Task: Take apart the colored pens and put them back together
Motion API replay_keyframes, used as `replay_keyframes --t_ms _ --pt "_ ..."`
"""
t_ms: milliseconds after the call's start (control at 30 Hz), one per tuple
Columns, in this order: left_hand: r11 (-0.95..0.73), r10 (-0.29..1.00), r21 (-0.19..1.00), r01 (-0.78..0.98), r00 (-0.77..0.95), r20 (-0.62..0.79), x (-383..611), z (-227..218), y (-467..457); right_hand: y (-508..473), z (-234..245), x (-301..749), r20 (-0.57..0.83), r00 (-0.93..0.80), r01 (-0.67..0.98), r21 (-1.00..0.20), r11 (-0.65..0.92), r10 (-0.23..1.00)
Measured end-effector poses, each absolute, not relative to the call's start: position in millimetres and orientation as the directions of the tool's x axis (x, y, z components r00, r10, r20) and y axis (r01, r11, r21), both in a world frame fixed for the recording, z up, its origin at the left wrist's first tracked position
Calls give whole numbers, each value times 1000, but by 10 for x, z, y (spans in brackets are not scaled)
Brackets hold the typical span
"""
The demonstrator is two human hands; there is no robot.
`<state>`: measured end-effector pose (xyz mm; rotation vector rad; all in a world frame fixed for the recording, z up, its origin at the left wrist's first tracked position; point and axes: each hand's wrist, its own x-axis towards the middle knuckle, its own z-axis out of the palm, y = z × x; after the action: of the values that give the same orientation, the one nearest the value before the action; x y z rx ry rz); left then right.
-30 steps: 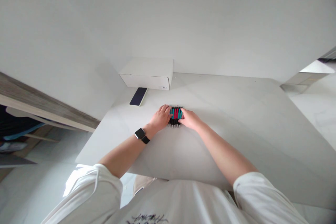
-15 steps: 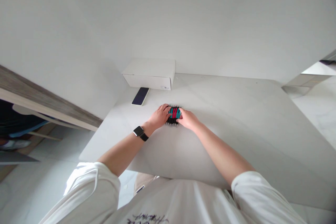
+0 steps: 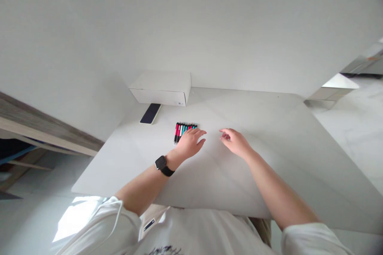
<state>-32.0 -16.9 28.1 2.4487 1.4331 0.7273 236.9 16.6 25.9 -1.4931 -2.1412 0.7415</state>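
Observation:
A row of several pens [image 3: 183, 130] with black, red and teal barrels lies side by side on the white table [image 3: 263, 147]. My left hand [image 3: 190, 143], with a black watch on its wrist, rests flat and open right next to the pens, its fingers partly covering their right end. My right hand [image 3: 235, 141] hovers a little to the right of the pens, fingers loosely spread and holding nothing.
A closed white box [image 3: 161, 87] stands against the wall at the table's back left. A dark phone [image 3: 150, 113] lies in front of it. A wooden shelf edge [image 3: 44, 127] runs along the left.
Both hands have let go of the pens they were pressing together. The right hand has drawn away to the right, and the left hand now lies over the pens' right end.

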Motion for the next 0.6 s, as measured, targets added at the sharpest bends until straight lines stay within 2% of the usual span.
replay_keyframes --t_ms 133,233,300,400,600 --pt "-547 837 427 721 487 250 -11 292 -264 19 136 2467 82 -339 595 -753 281 937" --pt "-559 829 401 726 511 230 130 217 -298 -46 34 2433 -27 -294 479 -869 123 955" --pt "-538 842 381 752 492 220 148 143 -301 -72 -12 2411 -58 -269 440 -895 69 961" --pt "-507 862 349 788 458 219 83 52 -287 -90 -50 2400 -25 -226 397 -915 68 974" --pt "-477 879 379 793 428 210 -72 30 -237 -51 -134 2396 20 -157 240 -969 58 987"
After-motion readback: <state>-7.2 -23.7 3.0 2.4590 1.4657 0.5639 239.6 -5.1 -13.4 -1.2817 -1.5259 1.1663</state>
